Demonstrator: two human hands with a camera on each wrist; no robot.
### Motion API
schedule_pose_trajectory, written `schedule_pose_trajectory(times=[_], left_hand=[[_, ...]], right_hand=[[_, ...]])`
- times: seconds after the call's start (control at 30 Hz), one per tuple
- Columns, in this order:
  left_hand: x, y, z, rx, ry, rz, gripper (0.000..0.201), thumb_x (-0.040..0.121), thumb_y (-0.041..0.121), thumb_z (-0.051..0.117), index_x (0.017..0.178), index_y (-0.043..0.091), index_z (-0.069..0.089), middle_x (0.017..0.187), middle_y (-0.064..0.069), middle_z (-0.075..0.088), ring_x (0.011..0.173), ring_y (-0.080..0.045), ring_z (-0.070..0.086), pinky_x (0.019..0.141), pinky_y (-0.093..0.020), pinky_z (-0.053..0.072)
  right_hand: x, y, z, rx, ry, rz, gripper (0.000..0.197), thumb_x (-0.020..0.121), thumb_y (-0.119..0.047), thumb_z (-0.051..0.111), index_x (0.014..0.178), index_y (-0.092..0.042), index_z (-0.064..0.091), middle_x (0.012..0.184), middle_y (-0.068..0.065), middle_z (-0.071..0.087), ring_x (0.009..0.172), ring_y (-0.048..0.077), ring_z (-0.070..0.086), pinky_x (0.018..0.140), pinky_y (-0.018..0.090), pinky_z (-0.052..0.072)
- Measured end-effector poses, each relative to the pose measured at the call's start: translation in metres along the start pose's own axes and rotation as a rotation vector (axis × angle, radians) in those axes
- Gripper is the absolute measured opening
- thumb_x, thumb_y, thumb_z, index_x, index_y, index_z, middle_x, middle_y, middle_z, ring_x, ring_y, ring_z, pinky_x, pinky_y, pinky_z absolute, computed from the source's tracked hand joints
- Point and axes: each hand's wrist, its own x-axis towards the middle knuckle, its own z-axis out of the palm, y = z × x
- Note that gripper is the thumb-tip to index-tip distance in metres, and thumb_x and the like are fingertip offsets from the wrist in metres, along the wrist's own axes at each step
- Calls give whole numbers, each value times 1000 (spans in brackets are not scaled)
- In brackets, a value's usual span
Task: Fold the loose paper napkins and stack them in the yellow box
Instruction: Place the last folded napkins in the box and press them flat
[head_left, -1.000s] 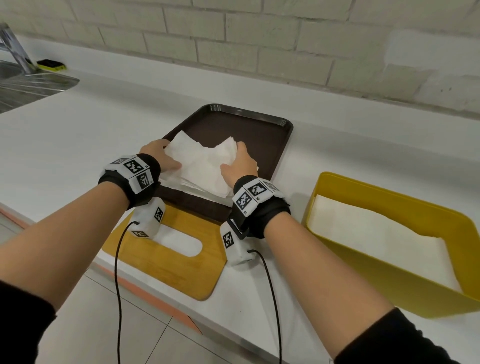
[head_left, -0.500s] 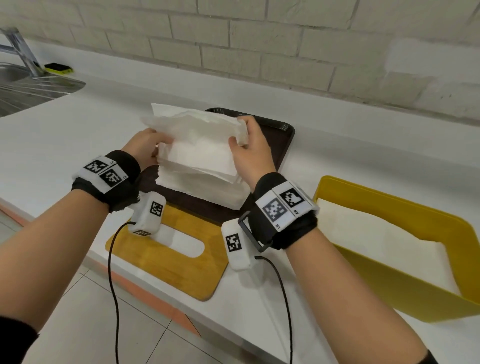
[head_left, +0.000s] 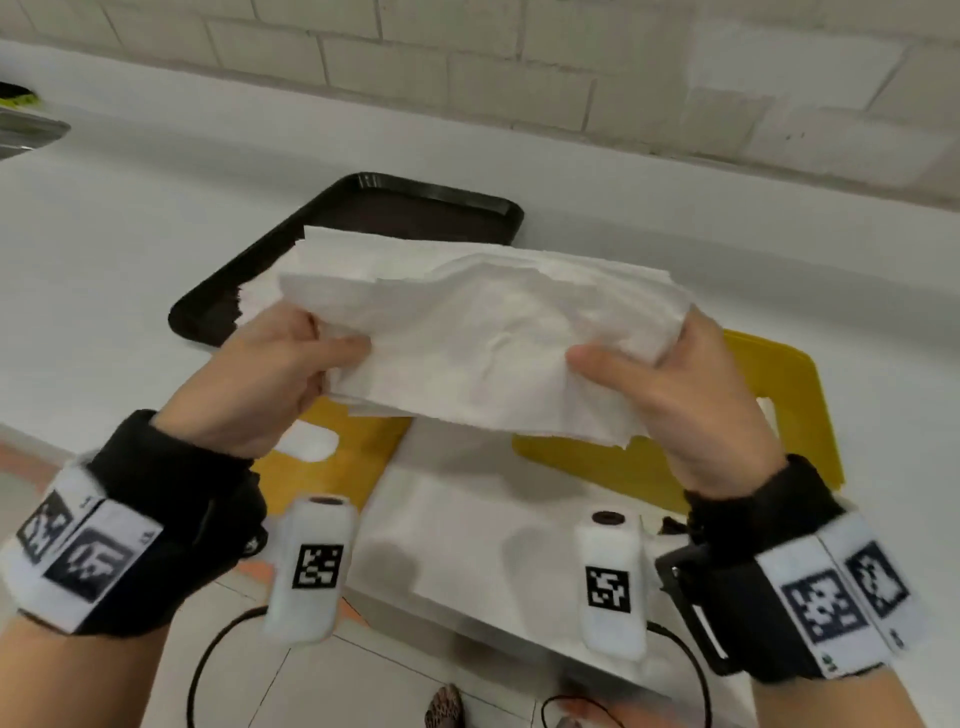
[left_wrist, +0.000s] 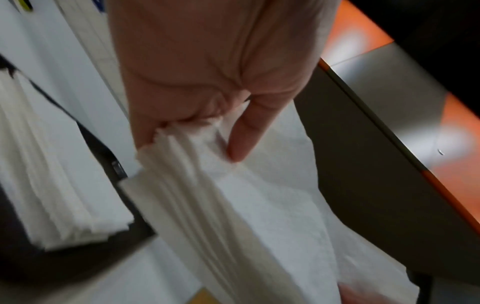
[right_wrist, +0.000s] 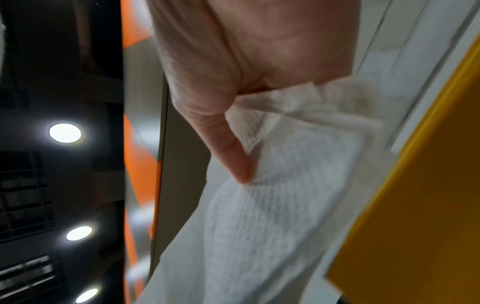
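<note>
In the head view, a dark brown tray (head_left: 395, 208) lies in the upper middle of the frame on the white counter (head_left: 104, 218), a wooden board (head_left: 343, 467) shows below the left hand, and the yellow box (head_left: 789, 395) sits at the right, largely hidden behind the raised paper. Two hands hold one wad of napkins (head_left: 483, 343) in mid-frame, above the counter between tray and box: the left hand (head_left: 270, 384) pinches its left end, the right hand (head_left: 675, 395) grips its right end, thumbs on the near face. The wad is white, crumpled and layered.

In the left wrist view, the left hand (left_wrist: 207, 72) fills the top, thumb and fingers clamped on the layered napkin edges (left_wrist: 207, 205); a second stack of napkins (left_wrist: 52, 185) rests on the tray at the left.

In the right wrist view, the right hand (right_wrist: 233, 72) pinches the embossed napkins (right_wrist: 272, 205) at centre, with the box wall (right_wrist: 428, 205) along the right edge.
</note>
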Motion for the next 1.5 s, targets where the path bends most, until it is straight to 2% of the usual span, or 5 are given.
schedule_pose_trajectory(times=[0.23,0.4,0.67,1.03,1.5], left_hand=[[-16,-58,71,-155,-24,-19,34,79,-8,53,104,11,67,100,-2,73,94,-16,69,75,-23,55],[-26,-81,95,-67,-58,0,37,79,-10,52,86,18,75,90,5,74,93,-9,68,74,-14,51],[-32,-101,101,-15,-39,-14,48,57,29,71,94,2,58,92,-8,65,95,-19,61,83,-31,46],[-34,-102,104,-70,24,22,46,68,8,55,114,6,51,110,-7,63,108,-22,59,87,-27,48],[-32,-111,104,-51,32,29,45,72,10,50,116,15,57,116,-4,64,110,-15,59,84,-21,47]], right_hand=[[-64,28,-43,82,150,-7,36,60,-4,68,95,-10,64,96,9,69,94,25,65,81,34,51],[-99,51,-61,36,287,65,41,67,12,69,64,-29,67,68,-11,64,69,4,58,62,14,46],[-114,65,-72,1,313,113,38,74,13,64,87,-22,60,86,-6,64,80,4,59,67,14,48],[-113,65,-69,60,395,68,35,74,10,66,86,-22,58,86,-7,63,83,10,59,70,20,50],[-108,46,-74,-755,244,-79,28,71,-18,63,92,-35,58,92,-18,64,87,-2,55,83,15,41]])
